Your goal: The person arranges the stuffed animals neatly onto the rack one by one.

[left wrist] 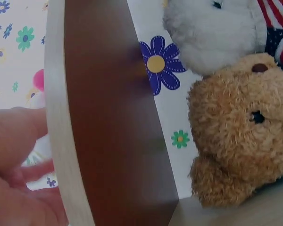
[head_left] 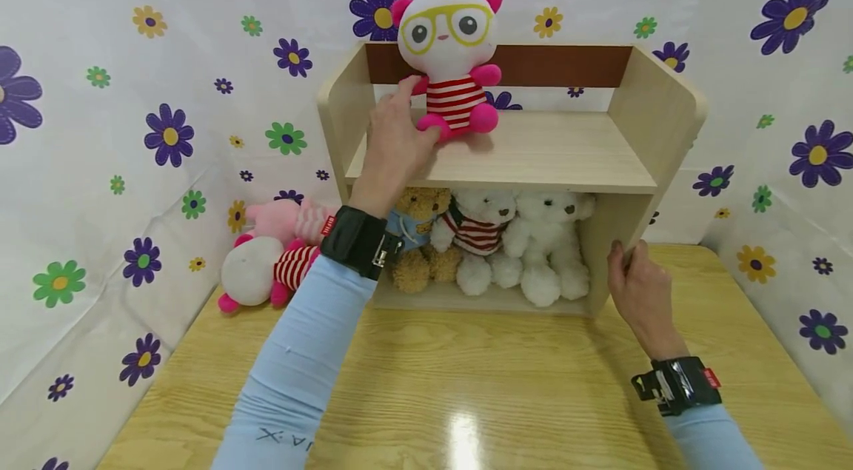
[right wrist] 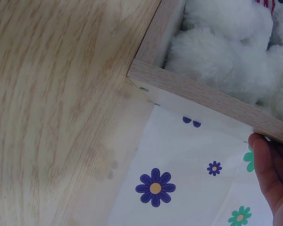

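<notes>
- Light-blue sleeve (head_left: 300,359) is lying nearest the camera at the lower left of the frame, its thin cloth wrinkling.
- Left hand (head_left: 395,141) is holding the panda doll (head_left: 449,61) by its side, thumb and fingers partly closed around it; the doll is sitting upright above the upper board (head_left: 546,152), upper middle of the frame.
- Right hand (head_left: 643,292), at the right of the frame, is gripping the side panel (head_left: 653,115) edge with curled fingers.
- Possibly the doll is risking a fall, because its big head is making it top-heavy and only one side is being held.
- If the right hand is loosening, a push could be sliding the shelf unit (head_left: 346,96) on the smooth counter (head_left: 533,381).
- Pale wood-grain boards are showing rounded corners; below, the brown bear (head_left: 420,255) is showing curly pile, the white bear (head_left: 549,252) fluffy fur.
</notes>
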### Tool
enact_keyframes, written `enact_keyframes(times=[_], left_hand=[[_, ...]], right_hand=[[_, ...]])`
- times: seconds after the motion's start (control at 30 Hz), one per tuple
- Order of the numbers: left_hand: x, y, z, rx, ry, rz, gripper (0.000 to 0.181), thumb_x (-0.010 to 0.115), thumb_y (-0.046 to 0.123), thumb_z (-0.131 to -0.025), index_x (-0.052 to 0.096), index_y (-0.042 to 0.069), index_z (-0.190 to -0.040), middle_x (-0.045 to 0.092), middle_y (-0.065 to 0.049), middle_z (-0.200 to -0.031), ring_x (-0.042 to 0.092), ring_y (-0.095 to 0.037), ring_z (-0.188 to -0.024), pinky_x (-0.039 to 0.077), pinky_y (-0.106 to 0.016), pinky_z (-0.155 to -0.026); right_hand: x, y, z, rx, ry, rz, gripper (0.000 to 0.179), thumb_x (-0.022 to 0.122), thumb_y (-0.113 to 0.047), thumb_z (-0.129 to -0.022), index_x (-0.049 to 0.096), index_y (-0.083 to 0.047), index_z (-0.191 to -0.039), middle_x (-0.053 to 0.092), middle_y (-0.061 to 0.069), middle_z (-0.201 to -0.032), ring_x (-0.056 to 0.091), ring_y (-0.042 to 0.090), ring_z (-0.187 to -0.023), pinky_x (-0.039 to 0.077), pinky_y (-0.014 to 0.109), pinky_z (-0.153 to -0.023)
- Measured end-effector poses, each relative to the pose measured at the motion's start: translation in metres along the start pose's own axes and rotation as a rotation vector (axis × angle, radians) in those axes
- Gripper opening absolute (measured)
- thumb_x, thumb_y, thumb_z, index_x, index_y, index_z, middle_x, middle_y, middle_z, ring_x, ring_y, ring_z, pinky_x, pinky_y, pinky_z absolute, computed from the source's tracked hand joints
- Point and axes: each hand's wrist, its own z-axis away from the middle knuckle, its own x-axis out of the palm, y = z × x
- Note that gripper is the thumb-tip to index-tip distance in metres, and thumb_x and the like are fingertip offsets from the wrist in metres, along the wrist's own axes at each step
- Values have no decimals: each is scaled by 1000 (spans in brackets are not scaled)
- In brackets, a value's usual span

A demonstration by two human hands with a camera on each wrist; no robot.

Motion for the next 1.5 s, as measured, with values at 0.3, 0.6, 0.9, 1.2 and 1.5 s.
enact_keyframes(times=[0.3,0.6,0.9,1.2,1.5], left_hand=[[-5,-2,1,-111,-50,-138,48,65,39,-95,63,5,-128,72,-14,-121,66,-32,-112,54,-43,-90],[10,11,2,-30,-64,60,36,67,26,-96,70,8,-127,76,-11,-115,67,-27,-112,52,-39,-92],[38,48,-1,60,-81,114,32,68,25,-96,74,9,-124,77,-8,-113,69,-22,-107,53,-33,-85],[64,81,2,107,-103,137,28,66,26,-97,74,6,-116,75,-7,-109,68,-19,-99,49,-25,-76],[86,98,11,82,-157,226,28,60,19,-101,68,4,-123,76,-5,-106,69,-11,-88,49,-17,-70]], right_hand=[[3,0,1,2,22,-3,16,61,-5,-94,53,6,-84,47,12,-53,42,24,-39,23,28,-42],[5,-2,2,1,-22,-5,18,55,-7,-98,51,7,-88,47,13,-54,42,23,-40,25,29,-41],[4,0,2,-17,22,-1,16,58,-5,-96,50,5,-86,45,12,-53,42,25,-39,26,33,-39],[2,0,0,0,5,-14,16,59,-4,-95,50,5,-86,47,13,-55,46,28,-41,27,33,-40],[0,-2,2,11,0,-2,16,62,-4,-94,50,4,-85,47,12,-57,46,26,-42,28,35,-41]])
